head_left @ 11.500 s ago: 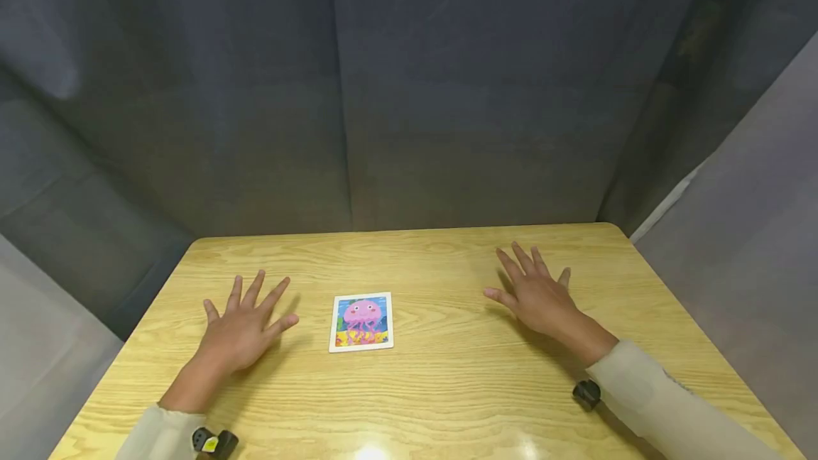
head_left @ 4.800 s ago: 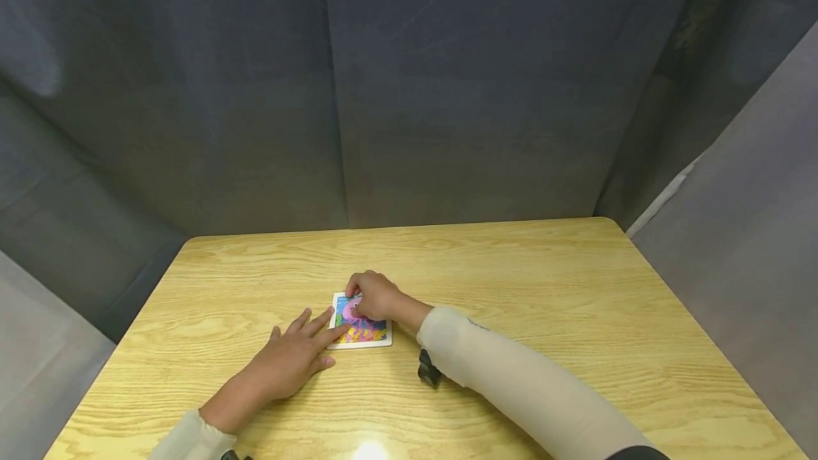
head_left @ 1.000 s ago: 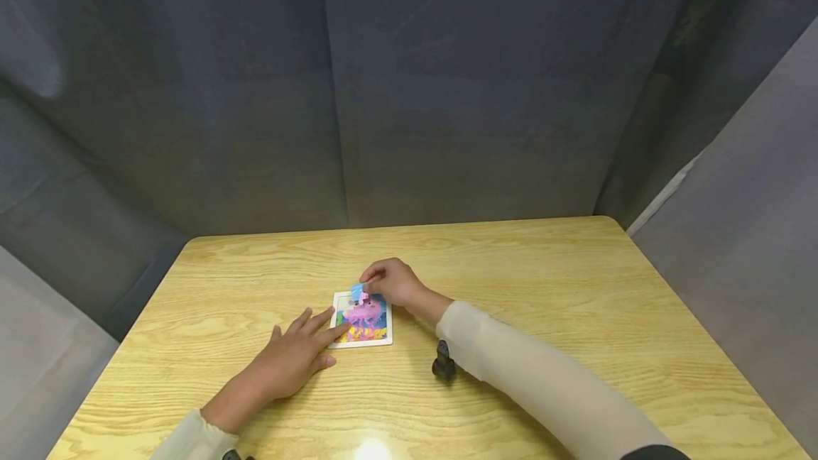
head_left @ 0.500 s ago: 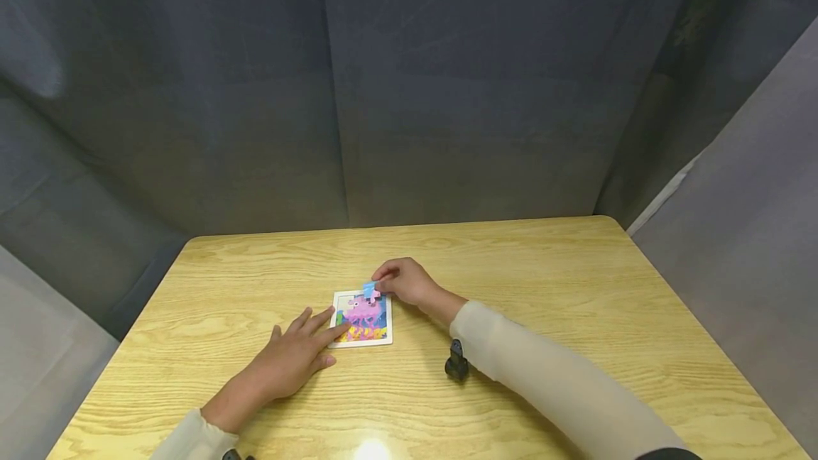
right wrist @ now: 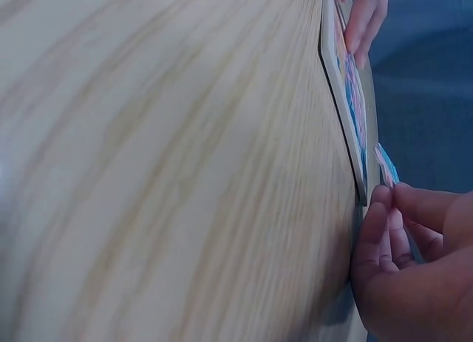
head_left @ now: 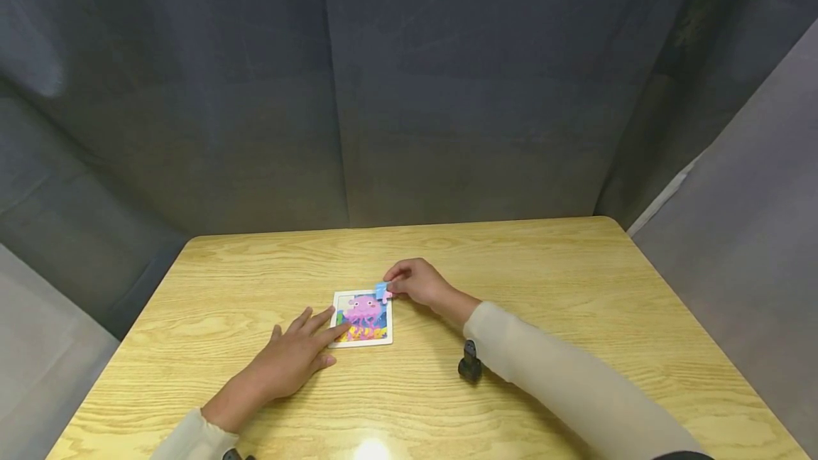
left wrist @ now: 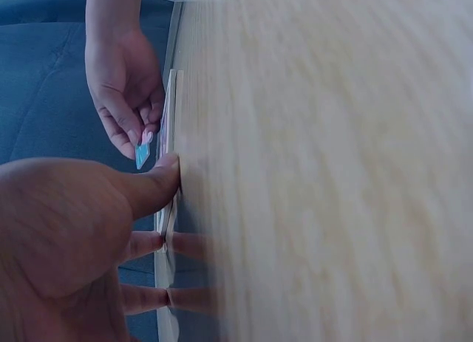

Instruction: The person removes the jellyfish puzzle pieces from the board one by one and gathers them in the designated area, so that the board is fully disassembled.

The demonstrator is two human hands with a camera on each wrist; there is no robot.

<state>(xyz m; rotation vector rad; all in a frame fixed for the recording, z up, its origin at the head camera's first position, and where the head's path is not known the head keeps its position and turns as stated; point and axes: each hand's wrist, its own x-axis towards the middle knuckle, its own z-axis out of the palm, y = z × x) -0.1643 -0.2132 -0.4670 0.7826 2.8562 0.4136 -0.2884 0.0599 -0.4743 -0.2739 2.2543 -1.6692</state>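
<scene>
A jigsaw puzzle (head_left: pixel 364 313) of a pink jellyfish lies flat in its white frame (head_left: pixel 373 344) on the table, with a pale gap at the upper left corner of the picture. My left hand (head_left: pixel 290 360) rests flat at the frame's left side, its straight fingers reaching over the edge onto the picture. Between thumb and fingers, my right hand (head_left: pixel 415 282) pinches a light blue and pink puzzle piece (head_left: pixel 382 292) above the frame's upper right corner. In the right wrist view the pinched piece (right wrist: pixel 387 165) stands off the puzzle's surface.
The wooden table (head_left: pixel 543 282) extends on all sides of the puzzle. Dark cloth curtains (head_left: pixel 447 91) hang behind its far edge, and paler cloth (head_left: pixel 754 233) hangs at the right.
My right hand has lifted the puzzle piece from the upper left corner and moved right with it, to the frame's upper right corner. The left hand has stayed put over the last second.
</scene>
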